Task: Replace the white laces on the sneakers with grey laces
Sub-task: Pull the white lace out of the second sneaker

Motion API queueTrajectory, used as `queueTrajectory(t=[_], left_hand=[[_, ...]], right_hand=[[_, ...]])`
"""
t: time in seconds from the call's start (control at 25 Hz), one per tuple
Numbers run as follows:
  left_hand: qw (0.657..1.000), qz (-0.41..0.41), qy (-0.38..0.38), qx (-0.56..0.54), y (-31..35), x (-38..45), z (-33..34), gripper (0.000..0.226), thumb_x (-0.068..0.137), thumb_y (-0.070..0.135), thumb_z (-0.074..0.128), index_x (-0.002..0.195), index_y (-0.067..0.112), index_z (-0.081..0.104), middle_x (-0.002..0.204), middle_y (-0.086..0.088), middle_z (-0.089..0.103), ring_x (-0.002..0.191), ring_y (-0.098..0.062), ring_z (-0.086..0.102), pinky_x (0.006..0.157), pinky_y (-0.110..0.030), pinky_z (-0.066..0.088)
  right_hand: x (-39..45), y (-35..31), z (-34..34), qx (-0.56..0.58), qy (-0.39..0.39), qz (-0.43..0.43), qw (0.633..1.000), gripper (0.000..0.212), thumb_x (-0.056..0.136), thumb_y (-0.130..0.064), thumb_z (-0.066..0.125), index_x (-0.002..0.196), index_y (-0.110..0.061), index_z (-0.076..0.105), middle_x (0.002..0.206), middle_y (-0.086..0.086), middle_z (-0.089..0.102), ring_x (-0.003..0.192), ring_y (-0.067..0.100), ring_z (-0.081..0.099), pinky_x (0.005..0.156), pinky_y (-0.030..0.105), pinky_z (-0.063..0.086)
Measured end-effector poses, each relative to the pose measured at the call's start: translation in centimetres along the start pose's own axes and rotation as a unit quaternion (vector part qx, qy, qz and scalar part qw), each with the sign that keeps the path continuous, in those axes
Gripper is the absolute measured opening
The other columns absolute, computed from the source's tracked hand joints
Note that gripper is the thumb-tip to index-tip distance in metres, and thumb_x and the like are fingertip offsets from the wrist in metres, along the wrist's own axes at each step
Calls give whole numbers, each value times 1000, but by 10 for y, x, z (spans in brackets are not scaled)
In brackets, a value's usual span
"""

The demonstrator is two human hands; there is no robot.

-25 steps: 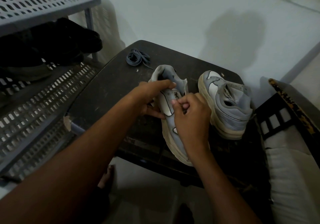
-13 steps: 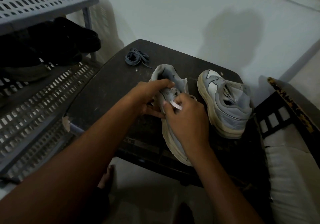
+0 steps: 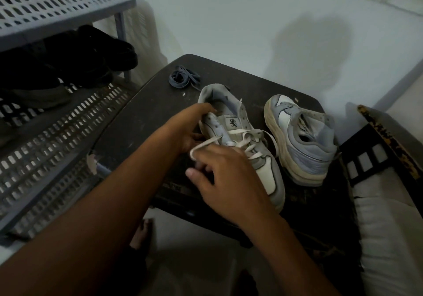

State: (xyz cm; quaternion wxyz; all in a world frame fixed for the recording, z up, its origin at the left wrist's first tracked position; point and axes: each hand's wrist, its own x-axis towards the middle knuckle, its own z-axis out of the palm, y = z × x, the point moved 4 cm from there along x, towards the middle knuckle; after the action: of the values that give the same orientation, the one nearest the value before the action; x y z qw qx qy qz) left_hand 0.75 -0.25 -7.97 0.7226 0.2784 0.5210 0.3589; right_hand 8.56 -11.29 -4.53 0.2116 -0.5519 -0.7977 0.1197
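Two grey and white sneakers stand on a small dark table (image 3: 146, 112). The near sneaker (image 3: 265, 170) lies with its heel away from me, and its white lace (image 3: 242, 140) is loosened into loops across the tongue. My left hand (image 3: 185, 126) grips that sneaker's left side at the collar. My right hand (image 3: 226, 176) hovers over the toe end with fingers curled, a loop of the white lace drawn out toward them. The second sneaker (image 3: 304, 140) lies tilted on its side to the right. A bundle of grey laces (image 3: 183, 78) rests at the table's far left corner.
A grey perforated plastic shoe rack (image 3: 57, 135) stands at left with dark shoes (image 3: 75, 62) on its shelf. A dark wooden frame with a white cushion (image 3: 389, 215) is at right. My bare foot (image 3: 143, 234) shows on the pale floor below the table.
My right hand has moved from the sneaker's tongue down and left toward the toe, pulling the white lace loose into loops. My left hand has kept its hold on the sneaker.
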Motion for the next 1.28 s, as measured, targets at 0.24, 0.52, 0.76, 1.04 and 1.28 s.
queueTrajectory(t=[0.24,0.52,0.76,1.04,1.28], left_hand=[[1000,-20,8,12,0,2,-1,21,87,26,63,96,9,57,100,-15,61,82,-27,62,61,-37,57],[1000,-18,16,-3,-2,4,0,41,83,30,69,120,13,59,124,-16,57,101,-30,61,54,-36,58],[999,-24,-1,-24,-2,5,-1,43,83,26,71,121,13,55,124,-20,52,104,-36,59,57,-50,58],[999,-13,17,31,-1,3,5,40,81,35,71,115,19,59,125,-13,57,102,-27,63,59,-36,56],[1000,-15,10,19,0,1,2,32,82,30,71,108,13,61,112,-13,62,93,-25,63,61,-33,56]], right_hand=[[-6,5,0,183,-90,20,979,32,96,-31,54,127,-29,58,84,-7,68,79,-1,63,78,20,50],[-2,20,-7,286,-47,102,952,20,101,-31,44,111,-25,60,69,-3,63,60,2,58,62,28,50],[-12,-7,11,120,-177,-5,977,22,93,-48,52,86,-29,62,79,-7,62,70,1,57,64,25,45],[14,37,3,239,65,307,919,44,92,-53,52,75,-14,63,58,4,66,44,14,61,47,33,57],[27,22,3,5,-6,153,988,31,95,-27,50,64,-23,46,66,-6,51,61,10,51,51,25,34]])
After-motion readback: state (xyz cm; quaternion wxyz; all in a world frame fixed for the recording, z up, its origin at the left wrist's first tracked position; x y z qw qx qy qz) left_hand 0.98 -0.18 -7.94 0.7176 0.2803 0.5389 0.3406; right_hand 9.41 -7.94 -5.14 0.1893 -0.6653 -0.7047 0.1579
